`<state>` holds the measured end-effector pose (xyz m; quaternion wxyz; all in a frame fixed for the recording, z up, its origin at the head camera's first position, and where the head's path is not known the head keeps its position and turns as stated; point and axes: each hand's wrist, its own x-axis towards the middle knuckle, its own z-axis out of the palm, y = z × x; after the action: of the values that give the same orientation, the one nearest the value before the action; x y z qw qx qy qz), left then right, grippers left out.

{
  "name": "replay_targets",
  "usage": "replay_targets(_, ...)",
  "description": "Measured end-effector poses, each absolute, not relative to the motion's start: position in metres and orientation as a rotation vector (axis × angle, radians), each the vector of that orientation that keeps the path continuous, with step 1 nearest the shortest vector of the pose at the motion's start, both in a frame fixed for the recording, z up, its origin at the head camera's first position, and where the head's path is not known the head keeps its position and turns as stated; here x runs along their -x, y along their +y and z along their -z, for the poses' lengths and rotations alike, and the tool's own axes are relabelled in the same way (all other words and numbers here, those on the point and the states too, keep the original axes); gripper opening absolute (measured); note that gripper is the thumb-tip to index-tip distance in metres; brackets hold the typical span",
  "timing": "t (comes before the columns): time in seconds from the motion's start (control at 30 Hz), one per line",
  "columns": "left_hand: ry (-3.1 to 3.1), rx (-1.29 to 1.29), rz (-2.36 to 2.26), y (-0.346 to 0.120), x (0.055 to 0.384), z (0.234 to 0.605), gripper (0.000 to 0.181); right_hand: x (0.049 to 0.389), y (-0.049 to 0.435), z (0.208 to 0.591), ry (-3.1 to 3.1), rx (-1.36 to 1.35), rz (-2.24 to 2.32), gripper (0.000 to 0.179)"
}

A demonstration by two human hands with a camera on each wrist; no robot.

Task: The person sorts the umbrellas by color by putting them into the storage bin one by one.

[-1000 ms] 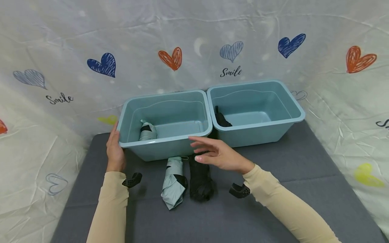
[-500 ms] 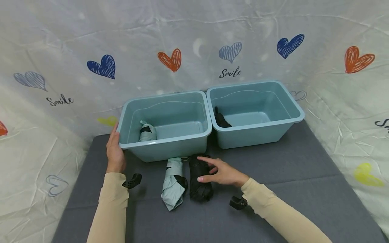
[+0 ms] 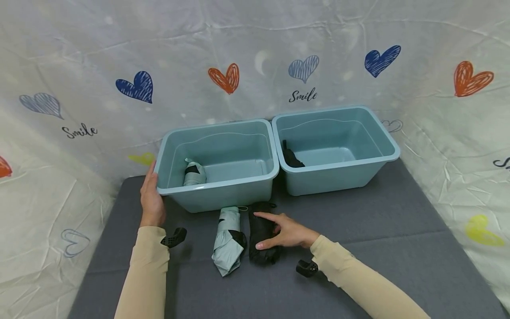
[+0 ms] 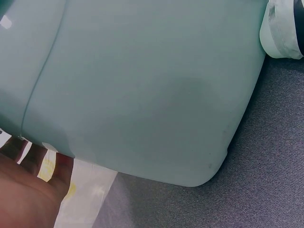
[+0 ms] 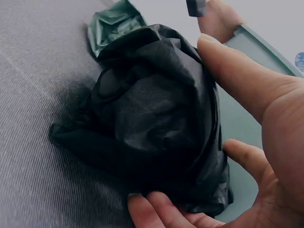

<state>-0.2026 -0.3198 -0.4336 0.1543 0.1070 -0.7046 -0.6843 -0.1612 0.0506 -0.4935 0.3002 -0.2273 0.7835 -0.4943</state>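
My left hand [image 3: 152, 201] rests against the left end of the left blue bin [image 3: 215, 195], its fingers fairly straight along the rim. A black folded umbrella [image 3: 260, 226] lies on the table before that bin. Around it my right hand [image 3: 290, 232] has thumb and fingers bent; in the right wrist view the fingertips [image 5: 145, 211] touch the black umbrella [image 5: 161, 109]. Beside it on the left lies a pale green folded umbrella [image 3: 229, 243] with black patches. Another pale green umbrella [image 3: 194, 174] sits inside the left bin.
A second blue bin [image 3: 326, 177] stands right against the left one, with a small black umbrella [image 3: 292, 156] in its left end. Behind both hangs a pale cloth [image 3: 255, 35] with printed hearts. Dark grey fabric covers the table [image 3: 382, 257].
My right hand has come down from above the left bin's front edge onto the black umbrella, its thumb and index finger spreading over it. The left hand stays at the bin.
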Motion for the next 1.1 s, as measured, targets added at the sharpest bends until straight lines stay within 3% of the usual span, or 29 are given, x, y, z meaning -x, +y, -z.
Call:
replay_targets(0.4,-2.045,-0.308,1.940,-0.318,0.203,0.433,0.049,0.161,0.030,0.494,2.121,0.643,1.235,0.091)
replay_targets(0.77,-2.036,-0.299,1.947,-0.317,0.201,0.434,0.048,0.149,0.042,0.497,2.229,0.731,1.375,0.093)
replay_targets(1.1,-2.035,-0.275,1.937,-0.317,0.200,0.433,0.048,0.150,0.075,0.463,1.812,0.837,1.699,0.091)
